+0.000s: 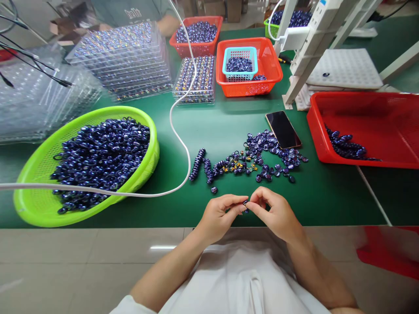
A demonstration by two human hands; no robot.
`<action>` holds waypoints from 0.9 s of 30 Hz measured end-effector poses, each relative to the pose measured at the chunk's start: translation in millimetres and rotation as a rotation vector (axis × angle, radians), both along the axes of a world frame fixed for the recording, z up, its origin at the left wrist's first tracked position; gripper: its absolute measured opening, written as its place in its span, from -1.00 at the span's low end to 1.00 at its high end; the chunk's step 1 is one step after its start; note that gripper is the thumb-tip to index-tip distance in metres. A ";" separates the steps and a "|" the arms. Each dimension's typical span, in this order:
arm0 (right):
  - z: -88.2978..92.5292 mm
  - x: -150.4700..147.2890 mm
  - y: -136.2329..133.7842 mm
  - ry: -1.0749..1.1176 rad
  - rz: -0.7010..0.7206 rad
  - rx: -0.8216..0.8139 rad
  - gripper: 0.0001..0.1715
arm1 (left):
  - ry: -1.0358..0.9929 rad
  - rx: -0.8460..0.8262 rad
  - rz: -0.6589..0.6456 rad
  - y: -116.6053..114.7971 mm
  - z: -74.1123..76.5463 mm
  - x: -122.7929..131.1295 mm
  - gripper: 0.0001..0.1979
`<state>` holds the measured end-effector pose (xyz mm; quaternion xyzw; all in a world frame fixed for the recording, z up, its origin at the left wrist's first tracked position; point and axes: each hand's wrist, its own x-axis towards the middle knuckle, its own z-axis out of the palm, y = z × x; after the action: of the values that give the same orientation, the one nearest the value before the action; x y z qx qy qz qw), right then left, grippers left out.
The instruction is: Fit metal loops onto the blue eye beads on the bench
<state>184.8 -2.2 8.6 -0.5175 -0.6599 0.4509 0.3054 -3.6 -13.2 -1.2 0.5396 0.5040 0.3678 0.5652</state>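
Observation:
Close to the table's front edge, a small shiny dark-blue part (245,205) is pinched between the fingertips of both my hands. My left hand (220,216) grips it from the left, thumb and forefinger closed. From the other side my right hand (276,213) pinches at the same part; fingers cover most of it. Just beyond lie stacked rows of dark-blue ringed pieces (197,165), a single loose piece (214,190), small gold-coloured bits (238,166) and a scatter of round dark-blue caps (266,144).
A green oval basket (24,192) of dark-blue pieces stands left, a white cable (172,113) crossing it. Clear trays (131,65) are stacked behind. A phone (283,129), an orange basket (222,87) and a red bin (376,113) lie beyond and right. Another person (127,13) sits opposite.

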 end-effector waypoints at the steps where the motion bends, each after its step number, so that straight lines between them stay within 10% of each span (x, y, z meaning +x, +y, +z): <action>1: -1.2 -0.4 -0.1 0.011 -0.010 -0.006 -0.86 | -0.003 -0.014 0.003 -0.2 1.3 0.2 -0.78; 14: -5.3 1.4 -2.9 0.054 0.024 0.097 -0.89 | -0.321 -0.339 0.108 2.6 7.1 3.7 -0.80; 27: -15.9 12.5 -4.0 -0.107 0.265 0.757 -0.57 | -0.666 -0.659 0.201 6.0 7.4 4.9 -0.77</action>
<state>197.3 -6.2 -7.3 -0.3018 -0.8554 0.1840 0.3786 1.3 -7.1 6.2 0.1327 0.4350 0.3941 0.7986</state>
